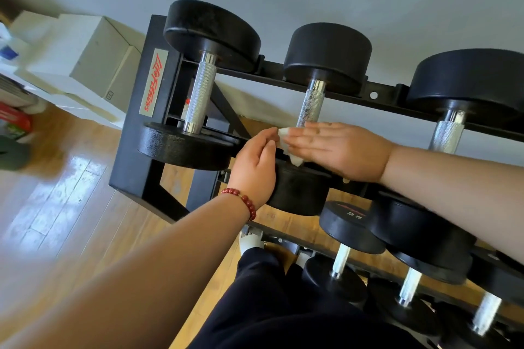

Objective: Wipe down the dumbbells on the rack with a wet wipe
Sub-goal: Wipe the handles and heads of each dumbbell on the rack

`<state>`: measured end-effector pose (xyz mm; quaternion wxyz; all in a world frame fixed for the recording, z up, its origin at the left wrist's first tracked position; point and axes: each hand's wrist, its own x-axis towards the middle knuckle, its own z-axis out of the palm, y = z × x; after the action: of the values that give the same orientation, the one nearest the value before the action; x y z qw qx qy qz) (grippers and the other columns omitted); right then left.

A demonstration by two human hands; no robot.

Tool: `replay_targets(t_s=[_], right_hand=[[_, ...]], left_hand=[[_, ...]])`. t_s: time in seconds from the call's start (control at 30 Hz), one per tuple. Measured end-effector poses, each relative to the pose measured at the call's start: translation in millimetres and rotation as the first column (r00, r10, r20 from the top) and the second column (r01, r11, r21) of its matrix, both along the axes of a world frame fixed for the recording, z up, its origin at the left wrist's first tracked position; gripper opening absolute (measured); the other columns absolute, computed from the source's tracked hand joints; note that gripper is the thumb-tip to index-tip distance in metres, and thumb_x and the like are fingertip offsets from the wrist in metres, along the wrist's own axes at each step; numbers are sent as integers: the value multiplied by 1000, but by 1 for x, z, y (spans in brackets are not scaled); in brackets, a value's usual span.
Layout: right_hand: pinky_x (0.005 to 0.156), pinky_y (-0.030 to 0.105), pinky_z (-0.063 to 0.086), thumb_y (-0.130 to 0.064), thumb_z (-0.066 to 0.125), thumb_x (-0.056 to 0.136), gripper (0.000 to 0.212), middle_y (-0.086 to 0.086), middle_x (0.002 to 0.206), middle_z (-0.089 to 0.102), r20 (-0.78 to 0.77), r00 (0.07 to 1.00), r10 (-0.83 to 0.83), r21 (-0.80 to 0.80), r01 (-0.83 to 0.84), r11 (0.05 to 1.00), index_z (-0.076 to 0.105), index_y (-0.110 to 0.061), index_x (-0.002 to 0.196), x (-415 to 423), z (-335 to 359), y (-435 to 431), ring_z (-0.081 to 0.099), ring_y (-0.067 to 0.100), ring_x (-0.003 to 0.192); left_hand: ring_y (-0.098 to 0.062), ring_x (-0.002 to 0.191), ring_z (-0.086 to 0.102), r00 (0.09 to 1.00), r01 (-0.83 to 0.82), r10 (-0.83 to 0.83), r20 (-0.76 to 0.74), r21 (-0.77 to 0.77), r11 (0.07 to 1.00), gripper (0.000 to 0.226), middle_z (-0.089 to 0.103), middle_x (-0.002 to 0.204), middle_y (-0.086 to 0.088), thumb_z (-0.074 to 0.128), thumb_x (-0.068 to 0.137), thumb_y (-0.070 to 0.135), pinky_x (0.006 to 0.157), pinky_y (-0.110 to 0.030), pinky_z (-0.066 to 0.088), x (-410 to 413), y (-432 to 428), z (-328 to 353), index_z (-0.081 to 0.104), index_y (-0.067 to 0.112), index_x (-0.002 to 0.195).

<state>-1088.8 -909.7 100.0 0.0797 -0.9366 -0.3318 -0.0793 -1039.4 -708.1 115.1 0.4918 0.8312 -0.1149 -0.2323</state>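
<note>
Rack [133, 133] top tier carries left dumbbell [200, 93], middle dumbbell [326, 56] and right dumbbell [450, 127] side by side. Lower-tier dumbbells [343, 258] sit below, to the right. Boxes [93, 51] stand left of rack. Wipe [286, 140] lies between left hand [255, 167] and right hand [337, 147], above middle dumbbell's near head.

We stood in a gym room: a tiered Life Fitness rack [133, 136] held black dumbbells [212, 28] above a wood floor [71, 178].

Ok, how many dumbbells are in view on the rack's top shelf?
3. The left dumbbell is at the rack's labelled end, the middle dumbbell is beside it, and the right dumbbell is near the frame's right edge. More may lie beyond that edge.
</note>
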Motion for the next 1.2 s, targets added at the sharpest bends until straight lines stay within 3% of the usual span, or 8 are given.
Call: replay_targets(t_s=[0.17,0.3,0.37,0.53,0.7,0.87,1.03,1.2], right_hand=[[118,37,23,-13,24,106,43,22,139,52,33,962,-271,97,267,959,55,2,131,19,3,-11,45,33,132],[113,43,35,-16,28,105,42,15,142,51,-50,999,-8,23,10,1000,57,-3,133,0,-2,6,45,28,135],[109,47,40,-9,36,99,40,15,142,52,-13,1000,27,-3,-27,1000,57,-4,133,8,1,-3,47,28,133],[112,47,36,-7,40,97,37,19,139,53,51,964,-260,116,252,961,58,1,129,19,-2,-1,46,33,133],[111,43,37,-11,40,98,39,13,142,52,-34,999,42,23,-41,999,58,-5,132,5,-3,2,45,26,135],[108,50,41,-6,42,96,36,20,136,55,68,956,-284,131,274,953,60,2,126,22,-2,-2,49,34,130],[114,40,31,-12,40,97,39,12,140,54,-21,1000,-4,53,5,999,61,-6,130,3,-4,8,48,25,133],[114,44,33,-5,42,96,37,18,140,53,56,957,-286,175,272,946,58,0,129,11,-3,1,45,31,134]], left_hand=[[-5,119,51,1000,-23,23,-5,12,1000,36,59,123,10,36,104,20,104,-22,36,0,1,0,51,22,136],[-6,122,50,1000,5,-6,16,25,1000,36,58,129,6,35,104,20,106,-25,37,1,1,-1,51,22,137],[-6,122,50,1000,-3,3,12,21,1000,36,59,128,7,36,104,20,105,-24,37,1,1,-2,51,23,137],[-2,119,51,1000,-20,20,-7,13,1000,36,59,123,12,36,104,21,102,-18,35,0,0,-1,51,23,137],[-4,121,49,1000,0,0,-1,13,1000,36,57,129,8,36,104,20,105,-23,37,1,0,1,50,23,137],[-2,120,51,1000,-19,19,-8,11,1000,36,59,124,13,36,104,21,102,-18,35,0,0,0,51,24,136],[-5,122,49,1000,-8,8,-7,12,1000,36,57,131,8,36,104,20,106,-23,36,0,0,1,50,22,138],[-4,122,50,1000,-27,27,-16,-4,1000,36,57,122,16,37,104,21,109,-27,36,0,1,0,50,25,137]])
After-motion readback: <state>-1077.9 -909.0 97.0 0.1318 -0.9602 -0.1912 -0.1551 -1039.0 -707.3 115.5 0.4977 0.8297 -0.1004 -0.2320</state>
